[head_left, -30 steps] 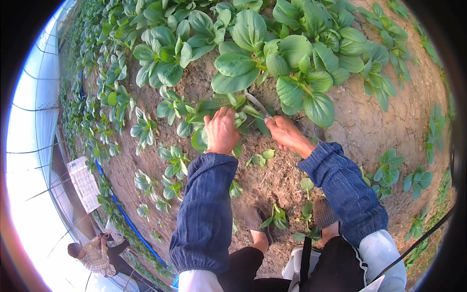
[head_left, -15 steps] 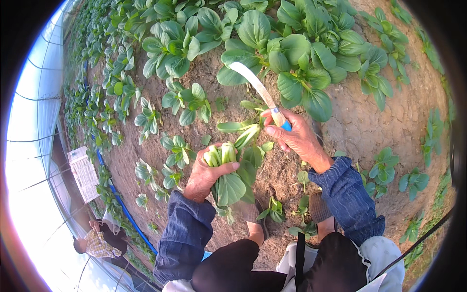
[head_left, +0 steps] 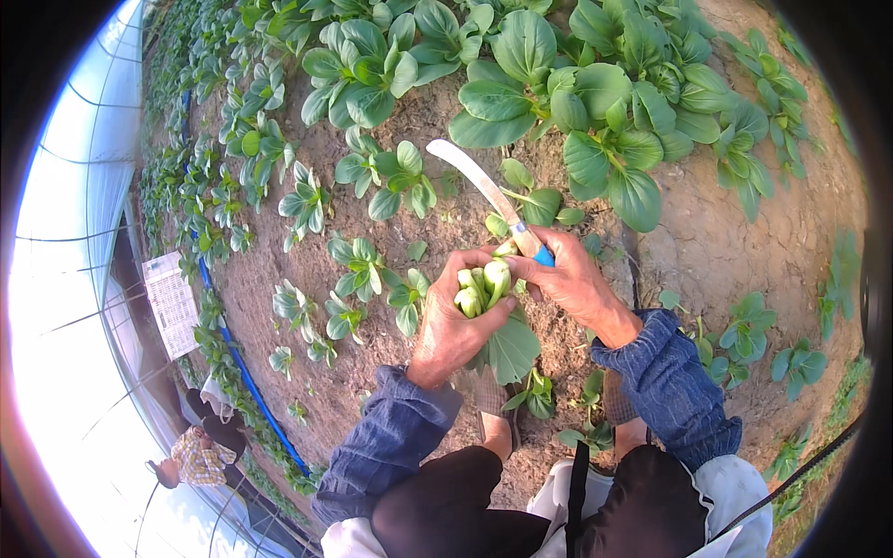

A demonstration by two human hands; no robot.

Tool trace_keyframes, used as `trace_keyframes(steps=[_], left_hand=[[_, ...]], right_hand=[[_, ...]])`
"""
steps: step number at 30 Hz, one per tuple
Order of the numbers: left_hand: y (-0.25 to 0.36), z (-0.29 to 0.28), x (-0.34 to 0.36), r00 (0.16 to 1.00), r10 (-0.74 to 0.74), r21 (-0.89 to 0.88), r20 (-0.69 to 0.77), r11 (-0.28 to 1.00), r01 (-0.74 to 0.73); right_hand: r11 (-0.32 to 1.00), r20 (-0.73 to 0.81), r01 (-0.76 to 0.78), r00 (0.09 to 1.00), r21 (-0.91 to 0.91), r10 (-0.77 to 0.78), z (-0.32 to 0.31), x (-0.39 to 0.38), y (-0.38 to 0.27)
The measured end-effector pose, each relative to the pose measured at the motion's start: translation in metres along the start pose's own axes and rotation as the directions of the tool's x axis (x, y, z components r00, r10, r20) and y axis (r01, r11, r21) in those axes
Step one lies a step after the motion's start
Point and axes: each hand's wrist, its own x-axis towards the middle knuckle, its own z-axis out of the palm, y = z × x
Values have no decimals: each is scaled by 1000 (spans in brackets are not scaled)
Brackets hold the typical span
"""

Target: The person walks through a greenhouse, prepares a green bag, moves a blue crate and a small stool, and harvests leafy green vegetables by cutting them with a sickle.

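Observation:
My left hand (head_left: 450, 325) is closed round a bunch of bok choy (head_left: 485, 288), with the pale cut stem ends up. A broad green leaf of the bunch hangs below the fingers. Against that bunch rest the thumb and fingertips of my right hand (head_left: 579, 286). The same right hand grips a sickle (head_left: 472, 174) by its handle, wooden with a blue end. Its curved blade points up and to the left, away from the left hand. What the right fingertips pinch beside the stems is partly hidden.
Large bok choy plants (head_left: 605, 102) grow ahead, with smaller seedlings (head_left: 353, 265) to the left. A blue hose (head_left: 244, 372) runs along the left row by a printed white board (head_left: 171, 305). Another person (head_left: 200, 456) is at the far left, by the plastic greenhouse wall (head_left: 70, 186).
My left hand has moved right and up with its bunch, and the two hands now meet. The greens at my right fingertips have come against the bunch. The whole view has shifted slightly.

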Motion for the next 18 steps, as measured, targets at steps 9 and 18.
trace_keyframes(steps=[9,18], left_hand=[[-25,-47,68,967,206,871,150,436,-227],[-54,-103,115,976,192,981,-101,185,65]], right_hand=[[977,-150,-212,967,-14,207,-6,38,44],[797,-109,-90,994,-598,31,11,97,72]])
